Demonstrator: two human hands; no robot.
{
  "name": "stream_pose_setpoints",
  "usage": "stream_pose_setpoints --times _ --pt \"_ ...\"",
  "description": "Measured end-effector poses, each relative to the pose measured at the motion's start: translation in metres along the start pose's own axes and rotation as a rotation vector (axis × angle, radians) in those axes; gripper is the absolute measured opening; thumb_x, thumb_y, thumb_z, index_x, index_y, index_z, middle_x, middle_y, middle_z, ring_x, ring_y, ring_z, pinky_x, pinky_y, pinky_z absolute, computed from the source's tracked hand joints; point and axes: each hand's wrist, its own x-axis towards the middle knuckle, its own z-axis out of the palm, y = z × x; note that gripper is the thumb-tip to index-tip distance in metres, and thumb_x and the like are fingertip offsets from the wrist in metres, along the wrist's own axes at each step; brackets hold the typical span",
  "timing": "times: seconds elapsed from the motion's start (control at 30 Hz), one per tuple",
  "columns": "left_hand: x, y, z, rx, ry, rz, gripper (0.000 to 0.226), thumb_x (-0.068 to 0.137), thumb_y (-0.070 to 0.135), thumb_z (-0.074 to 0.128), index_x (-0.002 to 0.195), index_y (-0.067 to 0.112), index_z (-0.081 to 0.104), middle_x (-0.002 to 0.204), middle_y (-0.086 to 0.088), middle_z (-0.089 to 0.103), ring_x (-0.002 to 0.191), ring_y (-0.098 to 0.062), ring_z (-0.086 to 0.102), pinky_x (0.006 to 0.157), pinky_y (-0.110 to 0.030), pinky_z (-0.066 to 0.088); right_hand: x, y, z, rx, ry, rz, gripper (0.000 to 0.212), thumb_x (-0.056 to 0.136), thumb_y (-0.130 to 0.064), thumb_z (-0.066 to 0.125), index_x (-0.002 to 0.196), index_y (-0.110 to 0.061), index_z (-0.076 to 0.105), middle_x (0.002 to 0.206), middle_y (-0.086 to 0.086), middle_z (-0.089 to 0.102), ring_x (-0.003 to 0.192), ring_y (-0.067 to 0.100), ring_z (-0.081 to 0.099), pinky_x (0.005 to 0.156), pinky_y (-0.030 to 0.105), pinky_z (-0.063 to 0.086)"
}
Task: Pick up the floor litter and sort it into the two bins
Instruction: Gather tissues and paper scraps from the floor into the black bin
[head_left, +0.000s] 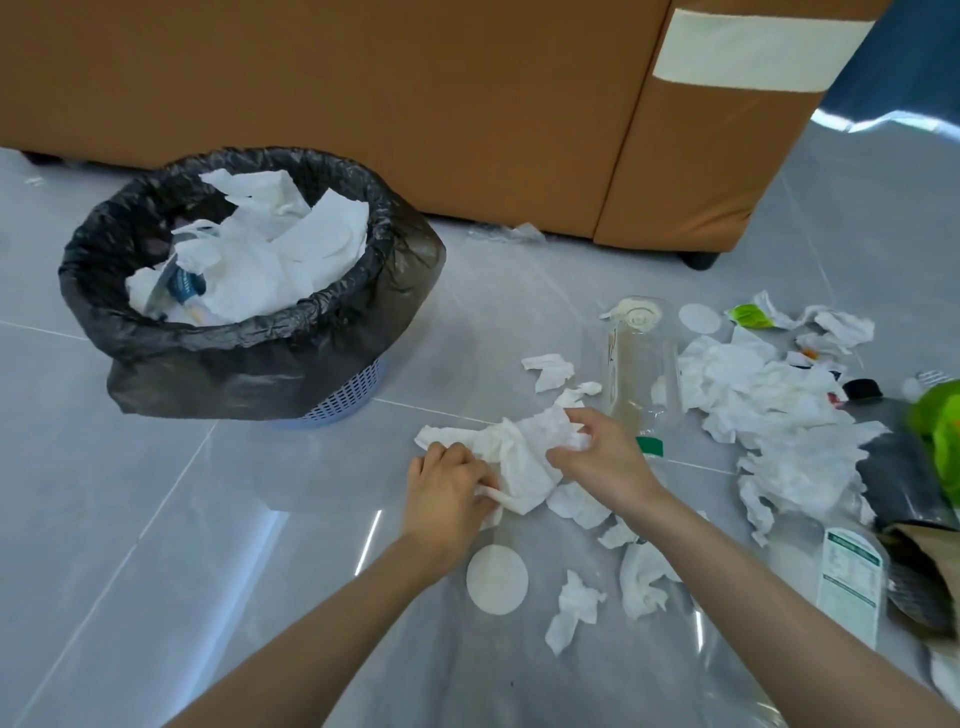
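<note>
One wad of white tissue (519, 457) lies low over the grey tiled floor (156, 493), in the middle of the view, held between two hands. Its long axis runs across the view from left to right; the right end narrows to a twisted tail that points up and away toward a clear bottle (641, 364). The left hand (447, 488), knuckles up, has its fingers curled over the near left edge of the wad. The right hand (597, 452) pinches the right part between bent fingers and thumb. Whether the wad touches the floor cannot be told.

Four smaller tissue scraps lie around the hands: one (550, 369) beyond them and three nearer the camera. Two round white discs are visible, one (497, 579) between the forearms and one (700, 318) beside the far end of the clear bottle, which lies lengthwise away from the viewer. A heap of tissues (779, 415) spreads to the right, with a second, labelled bottle (852, 582) near it.

One bin (223, 332), lined with a black bag and holding white tissues, stands well apart to the left. One tan sofa (415, 104) closes the background.
</note>
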Motion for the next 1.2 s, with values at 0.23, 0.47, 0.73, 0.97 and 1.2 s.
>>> stream_pose_setpoints --times 0.23,0.47,0.73,0.97,1.2 --pt "-0.014 -0.006 -0.006 -0.189 0.037 0.049 0.012 0.08 0.016 0.066 0.091 0.02 0.068 0.106 0.007 0.062 0.106 -0.014 0.049 0.085 -0.02 0.037 0.001 0.007 0.021 -0.279 -0.15 -0.033 0.051 0.081 -0.03 0.071 0.127 -0.017 0.055 0.126 -0.001 0.057 0.118 0.016 0.051 0.084 0.017 0.033" --pt "-0.024 -0.011 -0.014 -0.38 0.053 -0.051 0.013 0.082 0.013 0.062 0.091 0.021 0.068 0.098 0.009 0.066 0.09 -0.01 0.059 0.072 -0.015 0.042 0.0 0.03 0.05 -0.367 -0.152 -0.077 0.017 0.08 -0.023 0.069 0.07 -0.025 0.055 0.091 0.009 0.059 0.074 0.016 0.051 0.063 0.018 0.034" --pt "-0.015 0.006 -0.072 -0.932 0.383 -0.086 0.014 0.08 -0.007 0.065 0.076 0.007 0.064 0.093 0.013 0.07 0.084 0.002 0.066 0.072 -0.011 0.05 -0.013 -0.035 0.02 0.112 0.111 -0.238 0.011 0.081 -0.009 0.059 0.079 -0.003 0.05 0.07 0.001 0.046 0.059 0.006 0.036 0.052 0.016 0.031" --pt "-0.005 0.011 -0.162 -1.11 0.661 -0.08 0.015 0.082 -0.006 0.06 0.084 0.009 0.066 0.094 0.009 0.072 0.088 -0.003 0.069 0.077 -0.019 0.055 -0.008 -0.128 0.013 0.18 0.157 -0.456 0.026 0.075 -0.011 0.063 0.066 -0.016 0.039 0.061 -0.004 0.036 0.056 0.007 0.03 0.051 0.022 0.025" --pt "0.005 -0.024 -0.211 -0.99 0.835 -0.195 0.023 0.087 0.005 0.053 0.09 0.021 0.069 0.095 0.012 0.069 0.094 -0.007 0.066 0.085 -0.03 0.055 0.012 -0.201 0.056 0.091 0.004 -0.565 0.021 0.081 -0.017 0.063 0.073 -0.017 0.043 0.069 -0.008 0.042 0.063 0.009 0.035 0.054 0.022 0.026"
